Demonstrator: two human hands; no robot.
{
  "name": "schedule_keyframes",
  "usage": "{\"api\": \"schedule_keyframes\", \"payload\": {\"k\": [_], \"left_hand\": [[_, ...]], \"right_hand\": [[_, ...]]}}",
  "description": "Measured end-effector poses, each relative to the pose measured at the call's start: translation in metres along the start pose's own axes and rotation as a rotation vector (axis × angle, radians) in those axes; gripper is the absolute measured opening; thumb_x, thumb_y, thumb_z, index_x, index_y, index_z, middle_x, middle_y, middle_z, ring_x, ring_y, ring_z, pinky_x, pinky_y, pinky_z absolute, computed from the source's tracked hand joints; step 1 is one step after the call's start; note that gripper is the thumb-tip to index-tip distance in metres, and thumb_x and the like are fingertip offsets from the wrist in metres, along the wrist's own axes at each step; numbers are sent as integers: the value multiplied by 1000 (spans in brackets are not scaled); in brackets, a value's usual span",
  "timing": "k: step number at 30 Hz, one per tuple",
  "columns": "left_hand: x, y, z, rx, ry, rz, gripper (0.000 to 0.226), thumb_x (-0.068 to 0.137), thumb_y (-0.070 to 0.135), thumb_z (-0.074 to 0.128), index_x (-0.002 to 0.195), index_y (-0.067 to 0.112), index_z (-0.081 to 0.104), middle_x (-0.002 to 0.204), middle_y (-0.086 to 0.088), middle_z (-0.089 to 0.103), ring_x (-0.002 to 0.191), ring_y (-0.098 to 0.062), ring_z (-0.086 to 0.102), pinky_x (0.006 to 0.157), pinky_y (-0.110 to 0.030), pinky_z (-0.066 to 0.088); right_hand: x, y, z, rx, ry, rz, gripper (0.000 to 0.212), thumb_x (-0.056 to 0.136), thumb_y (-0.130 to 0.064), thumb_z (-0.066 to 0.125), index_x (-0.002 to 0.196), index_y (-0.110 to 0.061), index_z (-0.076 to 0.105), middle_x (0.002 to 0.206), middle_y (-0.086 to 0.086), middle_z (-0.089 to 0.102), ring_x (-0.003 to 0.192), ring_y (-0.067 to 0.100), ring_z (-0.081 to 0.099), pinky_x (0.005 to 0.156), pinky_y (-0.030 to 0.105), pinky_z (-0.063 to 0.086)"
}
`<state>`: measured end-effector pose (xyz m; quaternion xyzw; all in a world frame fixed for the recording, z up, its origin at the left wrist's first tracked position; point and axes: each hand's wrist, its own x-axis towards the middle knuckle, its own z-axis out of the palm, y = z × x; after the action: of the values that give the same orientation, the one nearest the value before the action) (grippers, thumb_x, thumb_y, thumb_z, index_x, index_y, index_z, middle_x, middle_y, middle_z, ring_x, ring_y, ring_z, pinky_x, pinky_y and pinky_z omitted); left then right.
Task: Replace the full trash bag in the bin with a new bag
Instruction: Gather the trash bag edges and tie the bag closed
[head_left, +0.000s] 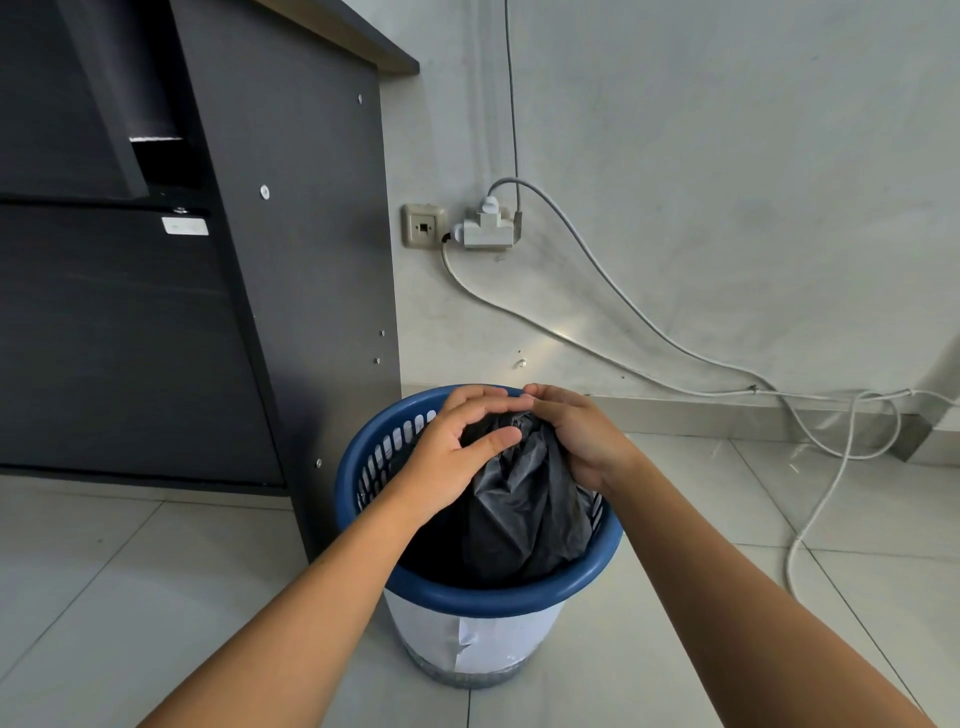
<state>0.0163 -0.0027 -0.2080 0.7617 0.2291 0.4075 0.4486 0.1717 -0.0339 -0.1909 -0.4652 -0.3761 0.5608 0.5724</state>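
Black bag (524, 499) between left hand (449, 457), right hand (576, 436)

**Stock count: bin corner, floor level**

- Bin (498, 597), blue rim, slotted wall: 1.
- Trash bag (524, 509), black: 1.
- Hands: 2, one left hand (447, 452) and one right hand (576, 441).
- Cabinet (291, 260), dark panel: 1.
- Round metal fittings (264, 192) on the cabinet's side panel: 5 visible.
- White label (184, 226) on the cabinet front: 1.
- Wall socket plate (423, 226): 1.
- Plug adapter (488, 228), white: 1.
- White cables (511, 104) leaving the adapter: 3; where they tangle on the floor at the right, the strands cannot be counted apart.
- White paper on the bin's outer wall: one sheet or two overlapping, cannot tell.
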Motion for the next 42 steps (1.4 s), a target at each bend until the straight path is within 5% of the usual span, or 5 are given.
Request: {"api": "schedule_keyframes", "payload": {"k": [15,19,26,30,42], "left_hand": [[10,-4,-12,284,11,226,23,80,5,69,87,27,71,100,3,49,92,1,51,89,-10,38],[8,-9,-10,97,109,83,26,82,1,66,79,27,67,97,6,54,93,4,55,88,-14,44],[1,-18,-4,-135,203,-108,24,88,2,57,80,23,63,100,7,67,91,-2,62,87,-18,47],[-1,-20,3,-275,295,-98,25,89,-4,53,82,18,62,106,8,67,94,3,62,85,-17,47],[-5,-26,2,-239,392,-90,21,90,4,55,84,22,65,95,7,71,94,-6,66,88,-22,49]], "right_hand": [[2,-1,2,125,-89,152,24,97,-11,39,110,3,55,88,17,65,72,21,67,64,28,57],[2,-3,-4,179,-131,148,38,98,-6,34,130,11,44,124,31,56,105,32,61,93,38,52],[0,5,-12,108,-88,134,38,75,-6,61,111,8,62,92,15,72,80,21,71,77,32,59],[4,7,-6,-8,118,64,7,80,-4,66,80,2,67,67,12,72,58,19,69,58,28,58],[20,21,-9,-530,491,-139,23,76,-26,77,65,-16,59,71,5,66,67,16,58,70,30,49]]}}
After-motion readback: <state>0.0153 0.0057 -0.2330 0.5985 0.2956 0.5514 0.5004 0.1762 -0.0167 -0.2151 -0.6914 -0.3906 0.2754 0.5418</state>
